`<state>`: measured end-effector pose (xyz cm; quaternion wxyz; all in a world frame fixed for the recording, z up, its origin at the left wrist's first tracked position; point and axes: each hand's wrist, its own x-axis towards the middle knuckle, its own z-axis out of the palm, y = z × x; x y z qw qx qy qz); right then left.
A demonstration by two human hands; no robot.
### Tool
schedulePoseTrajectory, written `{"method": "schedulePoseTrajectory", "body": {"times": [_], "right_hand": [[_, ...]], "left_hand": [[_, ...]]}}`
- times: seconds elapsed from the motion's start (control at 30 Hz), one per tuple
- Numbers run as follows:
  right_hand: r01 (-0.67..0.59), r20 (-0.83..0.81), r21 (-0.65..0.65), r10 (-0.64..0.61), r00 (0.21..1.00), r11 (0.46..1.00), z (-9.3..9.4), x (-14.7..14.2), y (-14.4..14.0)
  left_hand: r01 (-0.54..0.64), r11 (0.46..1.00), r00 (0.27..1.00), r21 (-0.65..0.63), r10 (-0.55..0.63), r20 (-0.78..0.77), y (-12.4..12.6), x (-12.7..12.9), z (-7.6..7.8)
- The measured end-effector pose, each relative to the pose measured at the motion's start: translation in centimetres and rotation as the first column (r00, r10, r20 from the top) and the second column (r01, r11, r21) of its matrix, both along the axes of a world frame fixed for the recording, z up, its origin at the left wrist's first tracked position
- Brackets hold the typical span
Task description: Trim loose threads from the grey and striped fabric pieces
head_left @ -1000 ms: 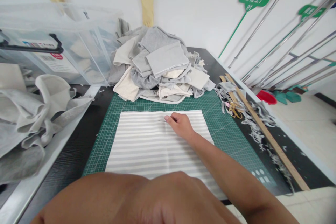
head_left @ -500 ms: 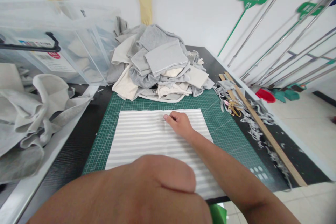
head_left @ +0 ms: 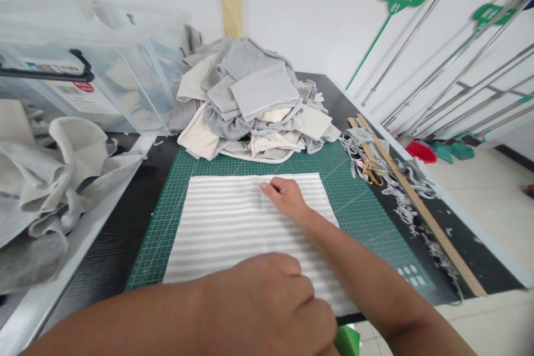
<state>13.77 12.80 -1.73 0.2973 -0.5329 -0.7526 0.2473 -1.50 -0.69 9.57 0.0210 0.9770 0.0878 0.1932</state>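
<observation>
The right hand pinched a thin needle against the striped cloth near its far edge. The left hand lay loosely curled, holding nothing, on the cloth's near edge. The cloth lay flat on the green cutting mat, mid-counter. A pile of grey and cream fabric pieces sat toward the counter's far edge.

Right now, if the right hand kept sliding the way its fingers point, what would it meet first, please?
Probably only more of the grey-and-white striped cloth under the right hand, then the green cutting mat; depth is uncertain.
</observation>
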Motion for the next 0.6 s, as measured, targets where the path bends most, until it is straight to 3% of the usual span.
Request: {"method": "schedulePoseTrajectory", "body": {"times": [0.07, 0.17, 0.3, 0.4, 0.6], "right_hand": [[0.002, -0.005, 0.003, -0.002, 1.0, 1.0, 0.0, 0.0, 0.0], [0.005, -0.015, -0.001, -0.005, 1.0, 1.0, 0.1, -0.1, -0.1], [0.02, -0.028, -0.002, -0.02, 0.999, 1.0, 0.1, -0.2, -0.2], [0.061, -0.023, 0.008, -0.061, 0.998, 0.998, 0.2, -0.1, -0.4], [0.084, 0.171, -0.008, -0.082, 0.982, 0.996, 0.6, 2.3, -1.7]], "left_hand": [[-0.112, 0.991, 0.992, -0.07, 0.108, -0.058, 0.7, 0.3, -1.4], [-0.377, 0.897, 0.911, -0.231, 0.315, -0.265, -0.1, -1.0, -4.9], [-0.452, 0.86, 0.867, -0.236, 0.361, -0.344, -1.6, -3.8, -8.9], [-0.436, 0.866, 0.87, -0.243, 0.337, -0.36, -1.9, -5.3, -9.8], [-0.327, 0.908, 0.911, -0.262, 0.23, -0.342, -0.4, -7.0, -9.3]]}}
